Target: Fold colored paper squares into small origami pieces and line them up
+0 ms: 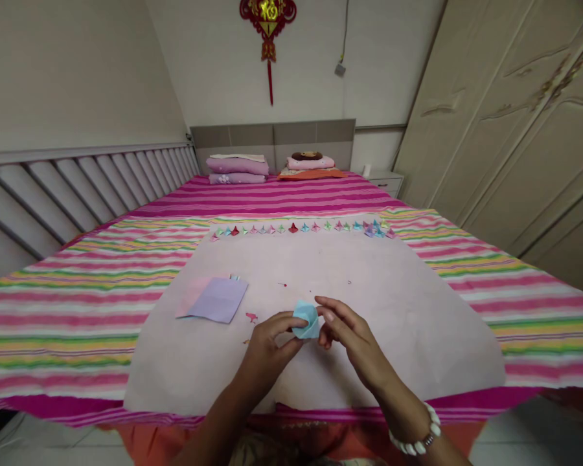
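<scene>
A small light-blue folded paper piece (306, 320) is held between both hands above a pale pink board (408, 298) laid on the bed. My left hand (267, 346) pinches its left side with thumb and fingers. My right hand (352, 336) pinches its right side; a white bead bracelet (418, 440) is on that wrist. A stack of lilac and pink paper sheets (214, 299) lies to the left of the hands. A tiny pink folded scrap (251, 316) sits beside the left hand.
A row of several small folded paper shapes (301, 228) lines the board's far edge. The striped bedspread (78, 304) covers the bed, with folded bedding (237, 169) at the headboard. A slatted rail (78, 188) runs on the left, a wardrobe (515, 129) on the right.
</scene>
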Tool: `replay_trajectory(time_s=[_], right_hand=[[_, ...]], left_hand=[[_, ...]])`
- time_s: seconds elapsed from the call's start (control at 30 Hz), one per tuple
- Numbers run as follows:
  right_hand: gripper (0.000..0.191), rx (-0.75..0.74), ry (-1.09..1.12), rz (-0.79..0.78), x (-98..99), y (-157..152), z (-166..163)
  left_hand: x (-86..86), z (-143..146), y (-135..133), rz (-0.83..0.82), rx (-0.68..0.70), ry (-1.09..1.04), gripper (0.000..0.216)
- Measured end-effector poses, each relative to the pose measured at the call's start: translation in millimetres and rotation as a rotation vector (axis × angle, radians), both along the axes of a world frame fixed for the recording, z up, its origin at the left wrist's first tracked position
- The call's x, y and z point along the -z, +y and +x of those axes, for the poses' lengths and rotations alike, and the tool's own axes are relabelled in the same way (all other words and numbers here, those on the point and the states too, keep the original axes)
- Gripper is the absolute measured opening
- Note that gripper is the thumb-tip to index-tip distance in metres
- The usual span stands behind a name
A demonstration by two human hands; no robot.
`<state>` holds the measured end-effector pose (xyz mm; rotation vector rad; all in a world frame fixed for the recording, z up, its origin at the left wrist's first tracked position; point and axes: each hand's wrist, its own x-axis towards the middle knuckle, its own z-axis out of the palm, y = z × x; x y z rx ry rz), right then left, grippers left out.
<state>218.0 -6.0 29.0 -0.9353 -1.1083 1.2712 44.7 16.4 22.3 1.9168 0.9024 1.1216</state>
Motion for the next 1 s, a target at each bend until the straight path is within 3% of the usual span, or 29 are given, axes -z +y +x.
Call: replay_trajectory(time_s=[0.2,0.3,0.5,0.6,0.8,1.0], right_hand=[[0.033,-0.062,0.011,-0.012,10.6,-1.8,-2.1],[0.023,-0.061,0.027,-0.004,11.7,-2.3,-4.5],[0.034,-0.073,0.157,0.022,8.4,-6.3,-4.4],[0.028,-0.078,0.156,0.004,7.9,-6.8,-3.7],[0.017,-0.024,0.075,-0.015,5.4,-6.3,-9.3],[0.017,-0.008,0.096,-0.007,4.4,-9.4,-11.9]], left_hand=[[-2.6,4.4,-4.1,-0.246,-0.029,-0.226,0.01],[-4.0,6.3,-6.8,-0.266,-0.007,-0.274,0.007],[-8.6,7.1,-9.2,-0.212,-0.051,-0.249,0.008],[-9.6,7.3,-10.9,-0.203,-0.042,-0.214,0.005],[-12.5,12.0,-16.1,-0.349,-0.053,-0.273,0.014],[-13.4,14.3,-16.1,-0.39,-0.048,-0.347,0.01]])
